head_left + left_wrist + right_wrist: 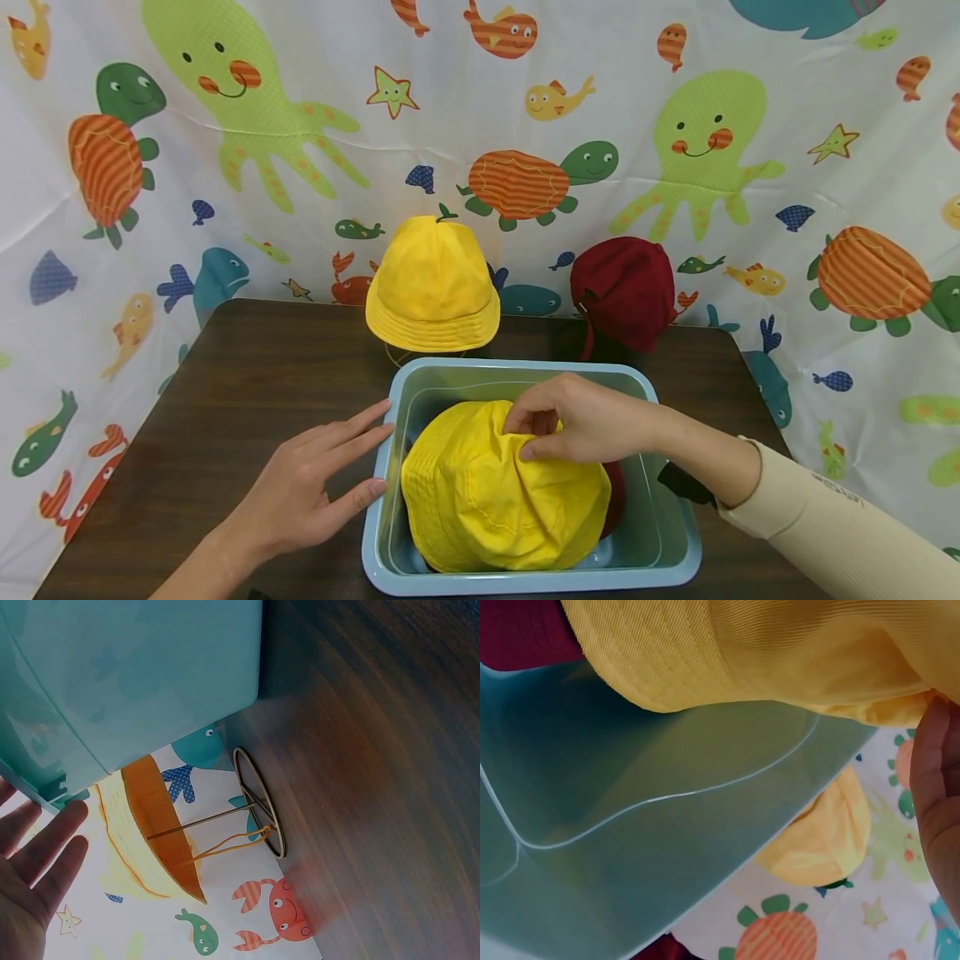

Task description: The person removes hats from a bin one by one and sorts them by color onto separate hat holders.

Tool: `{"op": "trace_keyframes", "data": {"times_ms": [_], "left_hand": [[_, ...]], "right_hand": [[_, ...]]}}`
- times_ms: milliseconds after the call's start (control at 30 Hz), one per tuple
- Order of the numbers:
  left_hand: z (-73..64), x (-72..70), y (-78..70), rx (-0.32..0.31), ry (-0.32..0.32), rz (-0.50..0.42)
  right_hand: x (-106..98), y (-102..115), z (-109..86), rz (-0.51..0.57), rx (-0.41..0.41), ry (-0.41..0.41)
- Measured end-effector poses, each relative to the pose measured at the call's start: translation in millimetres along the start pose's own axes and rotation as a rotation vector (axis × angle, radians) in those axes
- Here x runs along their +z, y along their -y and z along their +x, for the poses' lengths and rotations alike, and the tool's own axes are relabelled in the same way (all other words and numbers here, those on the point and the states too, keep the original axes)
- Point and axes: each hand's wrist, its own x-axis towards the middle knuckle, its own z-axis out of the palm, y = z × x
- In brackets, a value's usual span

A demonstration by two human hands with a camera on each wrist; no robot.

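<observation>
Your right hand (573, 421) pinches the crown of a yellow hat (480, 500) between thumb and fingers. The hat lies inside a blue bin (525, 583) on a dark wooden table (285, 367), over something dark red (616, 502) that shows at its right edge. Your left hand (311, 487) is spread, its fingertips at the bin's left rim. Behind the bin, a second yellow hat (435, 283) sits on a wire stand (259, 802), with a red cap (626, 287) to its right. A sea-animal curtain (465, 92) hangs behind.
</observation>
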Motion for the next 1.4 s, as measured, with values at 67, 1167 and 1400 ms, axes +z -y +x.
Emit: {"op": "trace_keyframes", "data": {"times_ms": [67, 1167, 1400], "left_hand": [[-0.6, 0.2, 0.0, -0.004, 0.004, -0.003], [-0.3, -0.1, -0.3, -0.013, 0.005, -0.018], [-0.7, -0.2, 0.1, -0.01, 0.006, -0.021]], "right_hand": [[0, 0, -0.4, 0.018, 0.006, -0.006], [-21, 18, -14.5, 0.071, -0.014, -0.144], [-27, 25, -18.8, 0.073, -0.029, -0.177]]}}
